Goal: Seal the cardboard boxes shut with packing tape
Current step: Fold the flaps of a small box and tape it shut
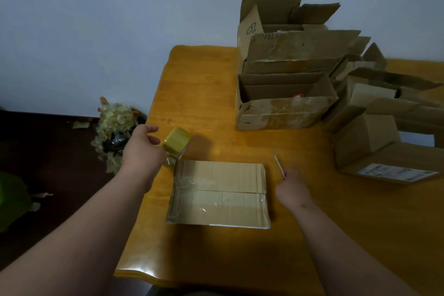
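On the table (216, 108), our left hand (141, 149) gripped the tape roll (176, 142) beside the closed box (219, 193); our right hand (292, 186) pinched a blade (280, 166); a slack strip could wrinkle.

A: Entry one, roll of tape (177, 140)?
B: Near side hidden behind the left hand (141, 149); whether the grip closes on it cannot be told.
A: Entry two, right hand (292, 187)?
B: Fingers hidden from view; the thin tool (279, 166) it holds is too small to identify.
A: Entry three, boxes at right (394, 101)?
B: Cut by the frame edge. White label (397, 172) unreadable.
A: Green object (12, 199)?
B: Cropped, unidentifiable.
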`<action>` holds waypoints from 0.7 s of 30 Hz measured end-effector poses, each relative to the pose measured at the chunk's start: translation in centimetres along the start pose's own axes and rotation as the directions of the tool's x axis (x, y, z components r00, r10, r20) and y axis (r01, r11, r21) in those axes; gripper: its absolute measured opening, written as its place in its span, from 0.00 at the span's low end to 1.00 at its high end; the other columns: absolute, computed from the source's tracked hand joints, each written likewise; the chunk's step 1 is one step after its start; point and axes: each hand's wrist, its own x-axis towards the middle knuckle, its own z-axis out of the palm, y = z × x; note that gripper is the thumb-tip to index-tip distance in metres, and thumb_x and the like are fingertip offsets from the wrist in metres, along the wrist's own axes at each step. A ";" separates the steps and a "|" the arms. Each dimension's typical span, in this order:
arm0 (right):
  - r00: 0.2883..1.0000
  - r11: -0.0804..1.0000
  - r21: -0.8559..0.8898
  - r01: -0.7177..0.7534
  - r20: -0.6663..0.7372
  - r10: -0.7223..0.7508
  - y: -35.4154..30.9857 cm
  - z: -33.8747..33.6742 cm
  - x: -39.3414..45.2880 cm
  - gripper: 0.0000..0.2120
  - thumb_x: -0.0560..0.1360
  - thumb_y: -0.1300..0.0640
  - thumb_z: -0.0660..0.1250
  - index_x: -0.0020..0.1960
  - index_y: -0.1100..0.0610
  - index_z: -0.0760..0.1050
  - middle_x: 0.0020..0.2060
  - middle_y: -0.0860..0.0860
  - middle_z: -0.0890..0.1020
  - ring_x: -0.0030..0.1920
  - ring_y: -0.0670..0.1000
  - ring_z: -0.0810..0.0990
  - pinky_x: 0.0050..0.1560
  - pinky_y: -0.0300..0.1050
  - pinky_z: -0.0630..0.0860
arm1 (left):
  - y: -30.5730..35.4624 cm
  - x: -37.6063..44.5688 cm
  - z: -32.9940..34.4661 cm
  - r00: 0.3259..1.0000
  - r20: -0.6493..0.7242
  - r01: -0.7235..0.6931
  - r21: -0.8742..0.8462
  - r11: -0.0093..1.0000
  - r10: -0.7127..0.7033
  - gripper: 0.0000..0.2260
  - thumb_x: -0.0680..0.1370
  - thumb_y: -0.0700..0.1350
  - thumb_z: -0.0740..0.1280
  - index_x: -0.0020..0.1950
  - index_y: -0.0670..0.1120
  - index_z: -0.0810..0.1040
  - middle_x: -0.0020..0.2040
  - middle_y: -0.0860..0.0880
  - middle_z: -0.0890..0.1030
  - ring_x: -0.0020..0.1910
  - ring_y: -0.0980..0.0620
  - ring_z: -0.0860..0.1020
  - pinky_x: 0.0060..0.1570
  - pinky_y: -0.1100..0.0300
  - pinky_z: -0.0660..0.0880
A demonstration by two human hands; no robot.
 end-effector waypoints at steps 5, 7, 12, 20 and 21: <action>1.000 0.985 -0.171 0.024 0.002 -0.024 0.7 1.0 -0.3 0.25 0.77 0.65 0.56 0.73 0.55 0.66 0.68 0.60 0.69 0.68 0.62 0.68 0.66 0.51 0.67 | 1.8 -0.1 0.9 0.988 0.157 0.022 -0.177 0.984 0.007 0.29 0.72 0.26 0.68 0.64 0.53 0.71 0.51 0.48 0.73 0.46 0.46 0.77 0.46 0.44 0.81; 0.997 0.988 -0.145 0.056 -0.038 -0.062 0.2 0.7 -0.6 0.25 0.78 0.62 0.58 0.74 0.51 0.66 0.71 0.58 0.67 0.70 0.61 0.65 0.69 0.54 0.64 | 2.4 0.1 1.2 0.972 0.237 0.066 -0.262 0.963 -0.002 0.29 0.72 0.25 0.67 0.64 0.52 0.72 0.52 0.47 0.72 0.45 0.45 0.77 0.40 0.50 0.82; 0.963 0.961 0.174 0.216 -0.198 -0.180 -3.0 -1.5 -1.4 0.17 0.81 0.60 0.59 0.67 0.47 0.72 0.66 0.50 0.73 0.66 0.53 0.71 0.66 0.55 0.70 | 3.8 0.1 2.2 0.923 0.375 0.044 -0.315 0.948 0.082 0.27 0.72 0.24 0.68 0.56 0.56 0.75 0.49 0.48 0.73 0.44 0.45 0.79 0.35 0.60 0.79; 0.885 0.692 0.718 0.075 0.271 -0.378 -8.3 -1.3 -4.3 0.33 0.77 0.64 0.66 0.76 0.42 0.59 0.66 0.47 0.73 0.65 0.52 0.74 0.65 0.55 0.71 | 5.9 -1.0 2.1 0.729 0.648 0.007 -0.331 0.944 0.222 0.27 0.71 0.24 0.67 0.60 0.53 0.76 0.50 0.47 0.77 0.34 0.50 0.79 0.31 0.61 0.76; 0.862 0.657 0.754 0.029 0.313 -0.398 -8.5 -1.0 -4.4 0.33 0.77 0.65 0.66 0.76 0.42 0.60 0.65 0.49 0.74 0.64 0.54 0.76 0.64 0.55 0.73 | 5.9 -1.1 2.0 0.706 0.671 0.002 -0.319 0.948 0.225 0.27 0.71 0.24 0.67 0.61 0.52 0.76 0.50 0.47 0.77 0.34 0.50 0.79 0.30 0.61 0.76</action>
